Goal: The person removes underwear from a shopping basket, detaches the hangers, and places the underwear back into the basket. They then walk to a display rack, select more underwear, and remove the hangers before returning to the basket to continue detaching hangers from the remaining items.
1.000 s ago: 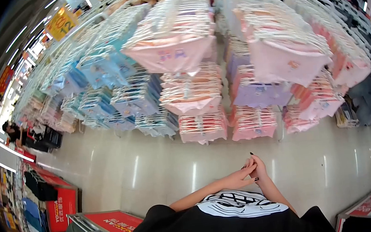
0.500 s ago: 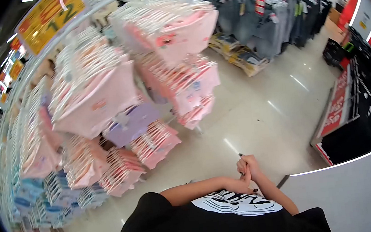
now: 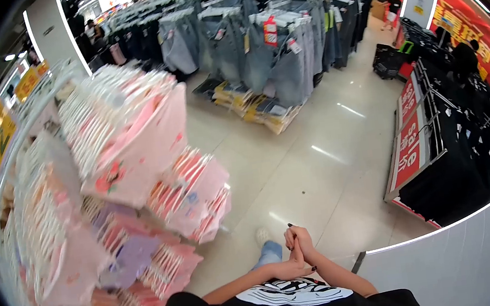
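Note:
In front of my black shirt my two hands are clasped together. My right hand [image 3: 302,241] is closed round part of my left hand, with a dark nail showing at its top. Just below it, my left hand [image 3: 291,267] presses against my right hand and wrist, its fingers partly hidden. No separate object shows between them. Nearest on the left is a rack of pink garments [image 3: 142,159] on white hangers. A purple garment [image 3: 133,260] hangs lower among them.
Grey jeans [image 3: 276,57] hang ahead, with folded packs [image 3: 258,108] on the floor below. Black garments [image 3: 455,170] fill a stand with red sale signs [image 3: 409,145] at right. A grey panel [image 3: 454,262] edges the lower right. A black basket [image 3: 388,61] and a person [image 3: 394,9] are farther off.
My view has swung right, so the pink rack sits farther left and the jeans nearer the middle. A foot in a light shoe now shows. My hands stay clasped.

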Motion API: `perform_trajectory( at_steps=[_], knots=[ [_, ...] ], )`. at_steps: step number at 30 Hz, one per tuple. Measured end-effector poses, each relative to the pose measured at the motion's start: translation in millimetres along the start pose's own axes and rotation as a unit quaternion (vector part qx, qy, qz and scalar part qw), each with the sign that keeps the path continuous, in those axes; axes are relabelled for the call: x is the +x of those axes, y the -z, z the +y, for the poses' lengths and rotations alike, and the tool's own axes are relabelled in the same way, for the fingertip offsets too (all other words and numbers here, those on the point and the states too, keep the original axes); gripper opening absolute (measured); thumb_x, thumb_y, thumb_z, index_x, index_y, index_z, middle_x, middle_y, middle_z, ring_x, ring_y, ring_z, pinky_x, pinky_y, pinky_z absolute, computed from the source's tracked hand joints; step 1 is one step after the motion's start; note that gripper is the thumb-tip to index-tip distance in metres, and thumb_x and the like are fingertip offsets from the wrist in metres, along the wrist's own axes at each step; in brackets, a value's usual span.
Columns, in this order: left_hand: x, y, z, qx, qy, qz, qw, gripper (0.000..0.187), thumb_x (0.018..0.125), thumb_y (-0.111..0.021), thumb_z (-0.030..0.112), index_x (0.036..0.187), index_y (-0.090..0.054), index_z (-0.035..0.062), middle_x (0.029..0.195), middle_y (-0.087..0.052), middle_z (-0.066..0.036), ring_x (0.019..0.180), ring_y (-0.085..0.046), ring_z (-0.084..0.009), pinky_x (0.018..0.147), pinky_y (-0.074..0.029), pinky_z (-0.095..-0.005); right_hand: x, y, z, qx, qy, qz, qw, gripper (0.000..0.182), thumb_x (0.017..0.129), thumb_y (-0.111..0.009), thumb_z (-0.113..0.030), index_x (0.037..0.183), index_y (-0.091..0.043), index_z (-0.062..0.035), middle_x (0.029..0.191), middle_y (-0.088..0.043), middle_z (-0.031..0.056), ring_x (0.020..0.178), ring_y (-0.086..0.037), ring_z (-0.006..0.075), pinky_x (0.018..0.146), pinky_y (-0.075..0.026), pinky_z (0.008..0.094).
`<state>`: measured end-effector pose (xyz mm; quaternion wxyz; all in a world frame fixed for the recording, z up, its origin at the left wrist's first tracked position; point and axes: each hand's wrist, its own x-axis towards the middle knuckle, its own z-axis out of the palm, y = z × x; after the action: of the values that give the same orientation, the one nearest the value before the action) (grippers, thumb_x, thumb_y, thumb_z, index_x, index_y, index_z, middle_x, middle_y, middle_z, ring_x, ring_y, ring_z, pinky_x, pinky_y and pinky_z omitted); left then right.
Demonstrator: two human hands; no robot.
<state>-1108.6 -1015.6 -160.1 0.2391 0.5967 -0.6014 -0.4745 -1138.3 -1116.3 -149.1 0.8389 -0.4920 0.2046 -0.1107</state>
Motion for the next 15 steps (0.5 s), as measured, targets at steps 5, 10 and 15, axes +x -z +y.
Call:
perform_trajectory(
  at_steps=[5, 10, 15],
  knots=[
    [37, 98, -28, -0.115, -0.047, 0.195, 0.973, 0.103, 0.081, -0.044, 0.049, 0.115, 0.032, -0.0118, 0.128, 0.014, -0.036, 0.124, 0.01, -0.0417, 0.103, -0.003, -0.0405, 114, 9, -12, 0.027, 0.023, 0.005, 0.999, 0.033, 0.084, -0.034, -0.027, 0.067, -0.052, -0.0043, 0.072, -0.054, 0.006, 0.069, -0.051, 0.0151, 0.068, -0.041, 0.0269],
    [52, 204, -56, -0.091, -0.073, 0.318, 0.941, 0.078, 0.083, -0.049, 0.035, 0.132, 0.003, 0.0025, 0.136, 0.006, -0.021, 0.127, -0.004, -0.0329, 0.101, -0.012, -0.0409, 210, -9, -39, -0.032, -0.011, -0.15, 0.988, 0.034, 0.084, -0.039, -0.031, 0.075, -0.053, -0.0026, 0.088, -0.054, 0.0096, 0.095, -0.048, 0.0207, 0.089, -0.033, 0.033],
    [60, 273, -69, -0.222, -0.089, 0.333, 0.912, 0.051, 0.081, -0.054, 0.028, 0.123, -0.037, 0.0028, 0.131, -0.026, -0.017, 0.116, -0.032, -0.0243, 0.093, -0.029, -0.0332, 264, -19, -57, 0.119, -0.144, -0.18, 0.966, 0.042, 0.088, -0.033, -0.034, 0.07, -0.052, -0.0021, 0.111, -0.047, 0.0163, 0.108, -0.043, 0.0302, 0.092, -0.033, 0.0373]
  ],
)
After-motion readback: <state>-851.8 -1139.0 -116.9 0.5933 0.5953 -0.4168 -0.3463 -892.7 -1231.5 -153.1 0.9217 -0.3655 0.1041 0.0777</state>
